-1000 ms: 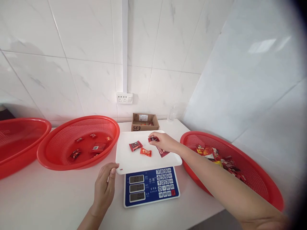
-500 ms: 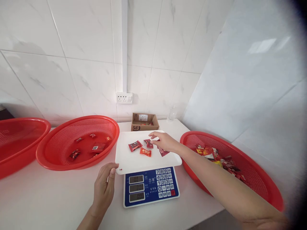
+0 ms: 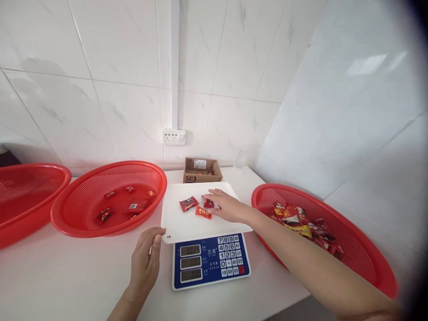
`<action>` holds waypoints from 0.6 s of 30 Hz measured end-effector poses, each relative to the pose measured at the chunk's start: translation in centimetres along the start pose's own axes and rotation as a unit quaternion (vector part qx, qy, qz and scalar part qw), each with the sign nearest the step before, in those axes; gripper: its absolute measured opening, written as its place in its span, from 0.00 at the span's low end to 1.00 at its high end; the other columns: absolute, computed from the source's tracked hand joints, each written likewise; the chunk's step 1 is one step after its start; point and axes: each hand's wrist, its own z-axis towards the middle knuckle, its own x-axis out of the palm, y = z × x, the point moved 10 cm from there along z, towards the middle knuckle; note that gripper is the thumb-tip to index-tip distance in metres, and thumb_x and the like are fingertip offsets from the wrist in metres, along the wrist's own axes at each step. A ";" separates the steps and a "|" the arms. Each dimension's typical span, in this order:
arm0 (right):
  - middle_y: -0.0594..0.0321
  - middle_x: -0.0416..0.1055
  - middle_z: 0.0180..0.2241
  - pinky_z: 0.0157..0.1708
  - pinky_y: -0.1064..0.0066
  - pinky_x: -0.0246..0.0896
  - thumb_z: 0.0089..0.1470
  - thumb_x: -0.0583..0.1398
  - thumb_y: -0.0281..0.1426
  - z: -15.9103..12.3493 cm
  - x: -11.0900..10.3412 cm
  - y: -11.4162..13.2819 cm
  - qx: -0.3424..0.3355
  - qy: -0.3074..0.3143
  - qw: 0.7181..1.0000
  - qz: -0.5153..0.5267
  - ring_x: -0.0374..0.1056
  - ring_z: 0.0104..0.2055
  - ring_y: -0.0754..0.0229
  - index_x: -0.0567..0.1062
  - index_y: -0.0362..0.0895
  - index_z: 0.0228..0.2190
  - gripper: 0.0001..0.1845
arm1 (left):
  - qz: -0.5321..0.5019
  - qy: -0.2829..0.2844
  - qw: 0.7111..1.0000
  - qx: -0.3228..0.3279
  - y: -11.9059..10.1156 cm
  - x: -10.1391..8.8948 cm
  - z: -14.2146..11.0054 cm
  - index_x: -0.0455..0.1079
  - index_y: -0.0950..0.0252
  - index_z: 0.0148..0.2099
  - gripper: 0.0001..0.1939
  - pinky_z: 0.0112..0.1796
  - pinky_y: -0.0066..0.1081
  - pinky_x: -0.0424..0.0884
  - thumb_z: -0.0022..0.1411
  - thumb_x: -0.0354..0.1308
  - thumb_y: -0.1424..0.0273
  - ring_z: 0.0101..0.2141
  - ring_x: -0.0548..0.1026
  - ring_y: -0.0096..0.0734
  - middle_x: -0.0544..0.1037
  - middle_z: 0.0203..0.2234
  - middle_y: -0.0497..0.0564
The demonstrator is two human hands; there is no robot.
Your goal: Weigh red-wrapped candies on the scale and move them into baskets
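A white scale tray (image 3: 180,226) holds small wrapped candies. My left hand (image 3: 145,256) is at the tray's near left corner, its fingertips touching the edge and its thumb apart below. My right hand (image 3: 230,206) reaches over the tray from the right with fingers stretched and thumb apart. Under its fingers is a dark red candy packet (image 3: 207,203), partly covered. An orange-red packet (image 3: 203,212) lies just by the thumb. Farther left is another dark red packet (image 3: 189,203). Whatever lies beneath the right palm is hidden.
The blue scale panel (image 3: 211,262) faces me. At right, a red basket (image 3: 374,263) holds many wrapped snacks. A red basket (image 3: 76,227) at left has several packets; another red basket (image 3: 30,209) stands beyond it. A cardboard box (image 3: 202,177) and clear bottle (image 3: 240,159) stand behind.
My right hand has come down and slightly nearer over the candies, covering the rightmost packet. The top display reading has changed. My left hand has stayed at the tray corner.
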 end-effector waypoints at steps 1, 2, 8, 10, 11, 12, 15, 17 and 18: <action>0.53 0.47 0.65 0.62 0.56 0.41 0.55 0.57 0.39 -0.3 0.7 0.5 -0.011 0.019 1.000 -0.006 0.37 0.67 0.48 0.64 0.45 0.58 0.30 | 0.001 0.001 1.000 -0.002 0.0 0.0 0.0 0.71 0.61 0.39 0.14 0.38 0.32 0.72 0.64 0.46 0.62 0.38 0.75 0.33 0.78 0.34 0.51; 0.55 0.46 0.66 0.62 0.54 0.39 0.55 0.57 0.39 -0.6 1.3 1.0 -0.019 0.037 0.999 -0.011 0.35 0.68 0.47 0.64 0.46 0.58 0.30 | 0.002 0.002 1.000 -0.004 0.1 0.0 0.0 0.71 0.61 0.39 0.14 0.38 0.32 0.72 0.64 0.46 0.62 0.38 0.75 0.34 0.78 0.34 0.51; 0.58 0.43 0.67 0.63 0.54 0.36 0.57 0.55 0.42 -2.1 1.9 2.9 -0.035 0.074 0.996 -0.020 0.31 0.68 0.49 0.73 0.46 0.51 0.24 | -0.002 0.005 1.000 0.003 -0.1 0.1 0.0 0.71 0.60 0.39 0.13 0.38 0.31 0.72 0.65 0.46 0.64 0.38 0.75 0.33 0.78 0.34 0.51; 0.57 0.42 0.67 0.63 0.56 0.36 0.57 0.55 0.42 -1.9 1.6 3.3 -0.039 0.065 0.997 -0.020 0.31 0.68 0.51 0.69 0.46 0.55 0.26 | -0.002 0.007 1.000 0.007 -0.1 0.2 -0.1 0.71 0.60 0.39 0.12 0.39 0.32 0.72 0.65 0.46 0.64 0.38 0.75 0.33 0.77 0.34 0.51; 0.58 0.42 0.67 0.63 0.56 0.35 0.57 0.55 0.42 -1.5 1.5 3.5 -0.041 0.062 0.997 -0.019 0.30 0.68 0.51 0.65 0.47 0.58 0.28 | -0.002 0.006 1.000 0.008 -0.1 0.2 -0.1 0.71 0.60 0.39 0.12 0.39 0.32 0.72 0.65 0.46 0.64 0.38 0.75 0.33 0.77 0.34 0.51; 0.59 0.41 0.67 0.63 0.55 0.35 0.57 0.55 0.42 -1.1 1.6 3.7 -0.043 0.060 0.997 -0.019 0.30 0.68 0.51 0.61 0.49 0.60 0.31 | -0.001 0.005 1.000 0.009 0.0 0.1 -0.2 0.71 0.60 0.40 0.12 0.39 0.32 0.72 0.65 0.46 0.64 0.38 0.75 0.33 0.77 0.34 0.51; 0.63 0.40 0.67 0.63 0.51 0.32 0.56 0.55 0.44 0.1 2.5 4.3 -0.061 0.062 0.996 -0.019 0.28 0.68 0.49 0.55 0.53 0.62 0.34 | 0.018 -0.023 1.000 -0.008 0.7 -0.6 0.0 0.70 0.61 0.42 0.13 0.43 0.34 0.71 0.65 0.47 0.62 0.42 0.74 0.35 0.76 0.38 0.53; 0.62 0.39 0.67 0.62 0.48 0.32 0.56 0.54 0.46 0.7 3.2 4.5 -0.072 0.068 0.995 -0.025 0.27 0.68 0.47 0.54 0.53 0.63 0.35 | 0.028 -0.054 0.998 -0.033 1.5 -1.6 0.3 0.69 0.61 0.47 0.15 0.47 0.37 0.70 0.65 0.46 0.61 0.49 0.71 0.37 0.74 0.46 0.55; 0.62 0.40 0.67 0.62 0.47 0.31 0.56 0.54 0.46 0.9 3.5 4.6 -0.075 0.071 0.994 -0.029 0.27 0.68 0.47 0.54 0.52 0.63 0.36 | 0.031 -0.068 0.996 -0.048 1.9 -2.1 0.6 0.67 0.60 0.51 0.17 0.48 0.38 0.69 0.65 0.46 0.61 0.52 0.68 0.38 0.71 0.50 0.56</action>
